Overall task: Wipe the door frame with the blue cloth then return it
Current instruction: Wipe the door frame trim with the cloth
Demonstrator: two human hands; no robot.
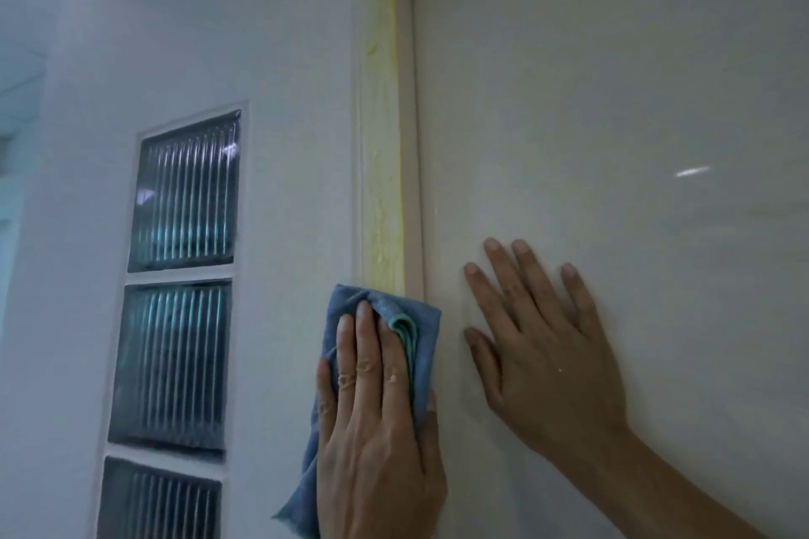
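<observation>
A cream door frame (381, 123) runs up the middle of the head view, its left jamb streaked with yellow. My left hand (376, 429) presses a folded blue cloth (422, 333) flat against the lower part of that jamb, fingers spread over the cloth. The cloth's loose end hangs below my palm at the left. My right hand (538, 350) lies flat and open on the glossy white door (613, 123), just right of the frame, holding nothing.
A white wall (284, 57) lies left of the frame. A vertical column of ribbed glass blocks (184, 276) is set into it at the lower left. The frame's top corner shows at the upper middle.
</observation>
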